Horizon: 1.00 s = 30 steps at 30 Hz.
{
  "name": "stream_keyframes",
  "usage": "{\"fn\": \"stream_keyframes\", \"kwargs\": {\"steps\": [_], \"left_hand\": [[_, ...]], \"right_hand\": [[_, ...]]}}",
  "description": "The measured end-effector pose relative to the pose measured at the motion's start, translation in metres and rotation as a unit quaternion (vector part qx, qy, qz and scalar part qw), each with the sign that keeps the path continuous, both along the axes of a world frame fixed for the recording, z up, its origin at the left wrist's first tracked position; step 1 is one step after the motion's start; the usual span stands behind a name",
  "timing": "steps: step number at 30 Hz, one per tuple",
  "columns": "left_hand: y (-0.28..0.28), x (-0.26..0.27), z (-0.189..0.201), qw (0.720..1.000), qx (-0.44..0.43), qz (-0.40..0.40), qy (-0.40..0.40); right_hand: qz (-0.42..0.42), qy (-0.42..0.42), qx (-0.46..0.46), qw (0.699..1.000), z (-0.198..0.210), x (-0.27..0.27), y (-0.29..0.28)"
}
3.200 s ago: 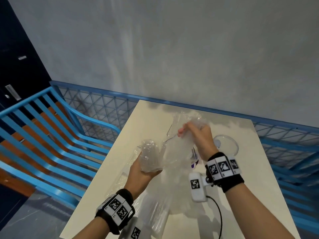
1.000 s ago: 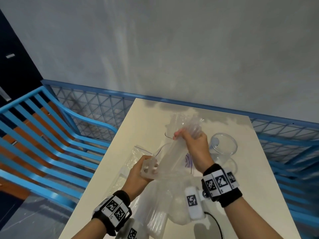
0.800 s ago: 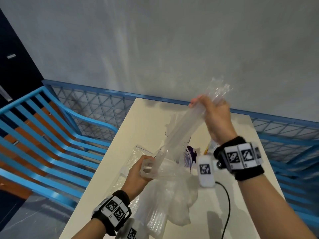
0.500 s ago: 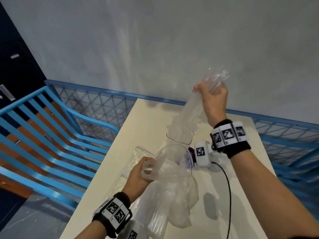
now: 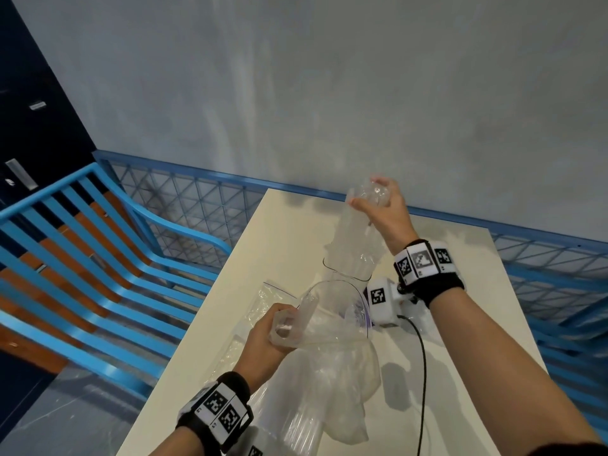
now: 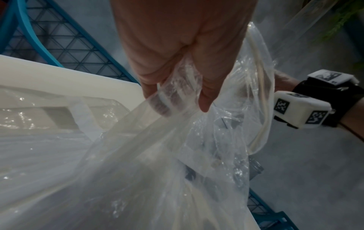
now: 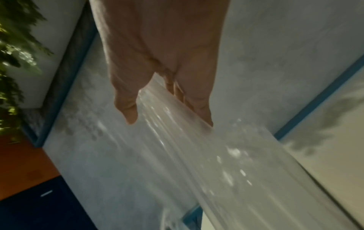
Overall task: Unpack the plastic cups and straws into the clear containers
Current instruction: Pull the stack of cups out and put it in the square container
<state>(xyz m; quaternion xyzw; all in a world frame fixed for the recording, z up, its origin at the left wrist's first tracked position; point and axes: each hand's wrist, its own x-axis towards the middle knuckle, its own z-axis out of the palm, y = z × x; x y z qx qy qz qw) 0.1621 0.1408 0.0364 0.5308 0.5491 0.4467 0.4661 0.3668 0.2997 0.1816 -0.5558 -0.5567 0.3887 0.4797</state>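
My right hand [image 5: 367,192] grips the top of a long sleeve of stacked clear plastic cups [image 5: 352,238], held nearly upright. The sleeve's lower end stands in or just behind the mouth of a clear container [image 5: 345,277] at mid-table; I cannot tell which. My left hand [image 5: 279,324] grips the handle of a thin translucent plastic bag [image 5: 329,366] that sags on the table in front of the container. In the left wrist view, the left hand [image 6: 177,99] has its fingers curled round the bunched bag [image 6: 138,155]. Blurred in the right wrist view, the right hand [image 7: 169,115] clasps the cup sleeve [image 7: 197,155].
The cream table [image 5: 460,291] is bordered by a blue mesh rail [image 5: 197,199], with a grey wall behind. A blue slatted bench [image 5: 131,258] stands to the left. A clear zip bag [image 5: 266,297] lies left of the container. Another wrapped clear sleeve [image 5: 296,426] lies near my left wrist.
My right hand pulled the cup sleeve out of the bag, lifted it high, then brought it down upright at the clear container. My left hand kept hold of the bag.
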Motion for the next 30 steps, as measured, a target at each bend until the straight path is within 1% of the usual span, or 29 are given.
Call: {"fn": "stream_keyframes", "kwargs": {"steps": [2, 3, 4, 5, 6, 7, 9, 10, 11, 12, 13, 14, 15, 16, 17, 18, 19, 20, 21, 22, 23, 24, 25, 26, 27, 28, 30], "left_hand": [[0.0, 0.001, 0.001, 1.0, -0.003, 0.002, -0.008], [0.0, 0.001, 0.001, 1.0, -0.005, 0.003, -0.01], [0.001, 0.002, 0.002, 1.0, -0.007, 0.003, -0.011], [0.001, 0.002, 0.002, 1.0, -0.008, 0.002, -0.011], [0.002, 0.002, 0.003, 1.0, -0.01, 0.001, -0.008], [0.002, 0.002, 0.003, 1.0, -0.01, -0.001, -0.007], [0.002, 0.002, 0.005, 1.0, -0.012, -0.004, -0.003], [0.003, 0.001, 0.005, 1.0, -0.016, -0.005, 0.001], [0.003, 0.0, 0.005, 1.0, -0.02, -0.006, 0.007], [0.003, -0.001, 0.005, 1.0, -0.023, -0.007, 0.016], [0.003, -0.003, 0.005, 0.999, -0.024, -0.009, 0.025], [0.002, -0.004, 0.005, 0.999, -0.019, -0.01, 0.03], [0.002, -0.005, 0.005, 0.999, -0.011, -0.01, 0.036], [0.002, -0.006, 0.006, 0.999, -0.002, -0.011, 0.039], [0.003, -0.006, 0.007, 0.999, 0.004, -0.014, 0.04], [0.004, -0.005, 0.007, 0.999, 0.002, -0.014, 0.035], [0.004, -0.004, 0.009, 1.0, -0.007, -0.011, 0.028], [0.005, -0.002, 0.011, 1.0, -0.02, -0.008, 0.014], [0.006, -0.001, 0.012, 1.0, -0.026, -0.011, 0.002], [0.007, 0.001, 0.013, 1.0, -0.024, -0.017, -0.005], [0.007, 0.003, 0.015, 1.0, -0.016, -0.023, -0.001], [0.006, 0.005, 0.016, 1.0, -0.005, -0.026, 0.007], [0.005, 0.005, 0.016, 1.0, 0.002, -0.025, 0.018], [0.004, 0.006, 0.016, 0.999, 0.007, -0.023, 0.026], [0.004, 0.006, 0.015, 0.999, 0.01, -0.019, 0.031], [0.002, 0.005, 0.014, 0.999, 0.01, -0.014, 0.031], [-0.001, 0.006, 0.017, 1.0, 0.0, -0.003, 0.023]], "right_hand": [[0.01, -0.041, 0.086, 0.995, 0.011, 0.0, 0.004], [0.027, -0.072, 0.132, 0.988, 0.014, -0.002, 0.005], [0.051, -0.119, 0.167, 0.977, 0.017, -0.005, 0.006], [0.077, -0.183, 0.184, 0.963, 0.016, -0.008, 0.008], [0.098, -0.247, 0.178, 0.947, 0.011, -0.011, 0.01], [0.115, -0.302, 0.149, 0.934, 0.006, -0.012, 0.011], [0.134, -0.373, 0.057, 0.916, 0.001, -0.014, 0.01], [0.141, -0.41, 0.031, 0.901, 0.002, -0.013, 0.007], [0.139, -0.445, 0.023, 0.884, 0.007, -0.012, 0.002], [0.124, -0.468, 0.044, 0.874, 0.014, -0.012, -0.005], [0.101, -0.471, 0.088, 0.872, 0.021, -0.013, -0.016], [0.075, -0.441, 0.139, 0.884, 0.026, -0.016, -0.029], [0.051, -0.377, 0.184, 0.906, 0.026, -0.02, -0.045], [0.038, -0.309, 0.2, 0.929, 0.021, -0.025, -0.063], [0.041, -0.262, 0.173, 0.949, 0.011, -0.031, -0.081], [0.067, -0.246, 0.106, 0.961, -0.004, -0.037, -0.097], [0.111, -0.246, 0.008, 0.963, -0.02, -0.043, -0.112], [0.152, -0.248, -0.086, 0.953, -0.036, -0.048, -0.124], [0.175, -0.244, -0.152, 0.942, -0.053, -0.051, -0.131], [0.177, -0.238, -0.178, 0.938, -0.066, -0.053, -0.136], [0.159, -0.232, -0.173, 0.944, -0.073, -0.052, -0.138], [0.13, -0.245, -0.142, 0.95, -0.076, -0.05, -0.137], [0.11, -0.291, -0.099, 0.945, -0.078, -0.046, -0.135], [0.109, -0.361, -0.057, 0.924, -0.078, -0.041, -0.131], [0.134, -0.436, -0.03, 0.889, -0.079, -0.036, -0.127], [0.178, -0.502, -0.016, 0.846, -0.08, -0.03, -0.123], [0.262, -0.596, -0.03, 0.759, -0.089, -0.019, -0.118]]}}
